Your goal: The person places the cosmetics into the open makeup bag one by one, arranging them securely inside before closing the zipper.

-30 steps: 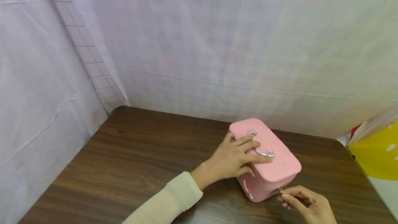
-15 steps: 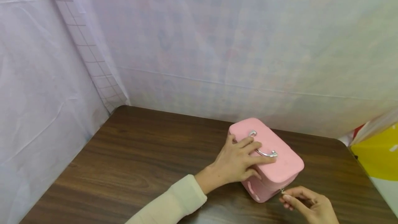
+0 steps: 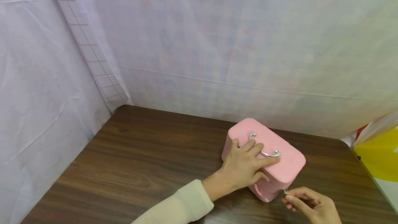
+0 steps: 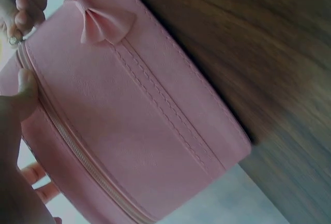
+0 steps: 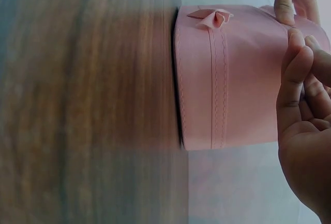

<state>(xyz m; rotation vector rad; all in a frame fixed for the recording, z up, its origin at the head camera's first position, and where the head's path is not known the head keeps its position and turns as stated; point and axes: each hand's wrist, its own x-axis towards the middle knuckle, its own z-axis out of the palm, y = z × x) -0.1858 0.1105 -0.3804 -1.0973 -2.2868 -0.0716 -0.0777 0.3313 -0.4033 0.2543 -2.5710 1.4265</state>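
A pink vanity case [image 3: 289,168] with a curved silver handle [image 3: 269,154] stands on the table, its lid down. My left hand [image 3: 244,165] rests across the lid with fingers spread, some over the handle; its thumb [image 4: 27,87] presses the side near the zip. At the case's near corner, my right hand [image 3: 314,205] pinches the small metal zip pull [image 3: 285,192] between thumb and fingers. The left wrist view shows the zip [image 4: 88,162] running along the side below the lid, and a pink bow [image 4: 98,17]. In the right wrist view, the right fingers hide the pull.
The dark wood-grain table [image 3: 140,155] extends to the left of the case. A pale cloth curtain [image 3: 217,44] hangs behind its back edge, and another white cloth [image 3: 40,78] at the left. Something yellow [image 3: 379,161] is beyond the right edge.
The case has turned slightly, showing more of its left side, and its near corner has shifted a little right. Both hands have moved slightly right with it, the right still pinching the zip pull.
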